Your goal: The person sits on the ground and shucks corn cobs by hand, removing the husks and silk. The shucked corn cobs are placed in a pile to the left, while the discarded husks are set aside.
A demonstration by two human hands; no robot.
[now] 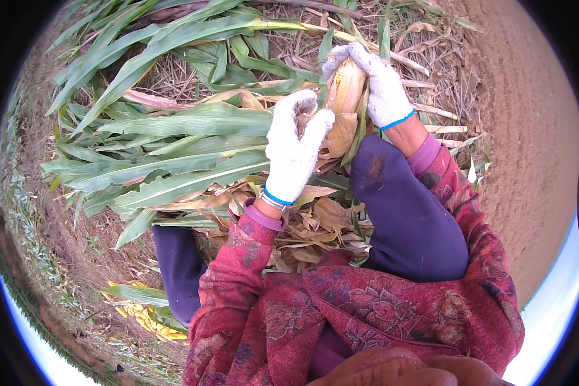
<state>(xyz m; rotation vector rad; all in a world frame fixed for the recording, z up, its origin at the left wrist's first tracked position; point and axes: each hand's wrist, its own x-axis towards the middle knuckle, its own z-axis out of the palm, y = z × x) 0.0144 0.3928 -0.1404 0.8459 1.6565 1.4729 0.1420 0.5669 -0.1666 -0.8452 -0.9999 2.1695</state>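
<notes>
My right hand (379, 84), in a white knit glove with a blue cuff edge, grips the upper end of a corn ear in its dry husk (350, 89). Some yellow kernels show near the ear's top. Just left of the ear, my left hand (296, 140) wears a matching glove; its fingers are curled with thumb and fingertips apart, and whether a shred of husk is between them I cannot tell. A loose papery husk leaf (341, 136) hangs at the ear's lower end, near the left fingertips.
Cut green corn stalks and leaves (188, 123) lie in a heap to the left. Dry husks (328, 217) cover the ground between my knees. A pile of husked yellow corn ears (147, 321) lies at the lower left. Bare tilled soil (521, 130) spreads to the right.
</notes>
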